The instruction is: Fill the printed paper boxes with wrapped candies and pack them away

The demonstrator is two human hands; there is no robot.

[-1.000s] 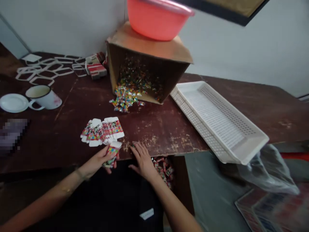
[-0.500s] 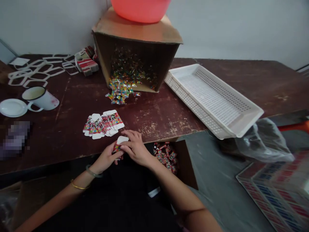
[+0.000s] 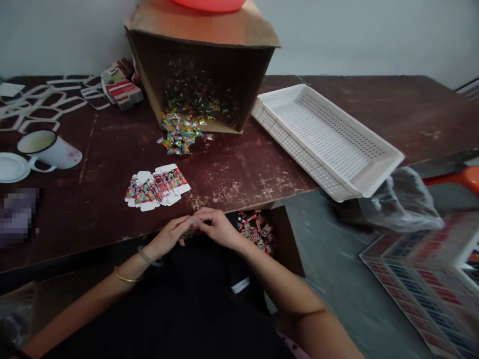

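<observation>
My left hand (image 3: 169,235) and my right hand (image 3: 216,227) meet at the table's front edge, fingers closed together on a small printed carton blank (image 3: 192,230) that is mostly hidden between them. Just beyond them a fanned stack of flat printed carton blanks (image 3: 157,187) lies on the dark brown table (image 3: 239,169). Farther back a cardboard box (image 3: 198,70) lies on its side with wrapped candies (image 3: 183,134) spilling from its mouth.
A white perforated tray (image 3: 325,139) overhangs the table's right edge. A mug (image 3: 48,148) and a lid (image 3: 11,167) stand at left, white card cut-outs (image 3: 48,104) behind. An orange basin (image 3: 209,4) tops the box. Filled cartons (image 3: 256,232) sit below the table; printed sheets (image 3: 426,279) at right.
My left hand carried one carton blank to the table edge and my right hand came over to grip it too. The view has tilted down and the hands now cover the blank.
</observation>
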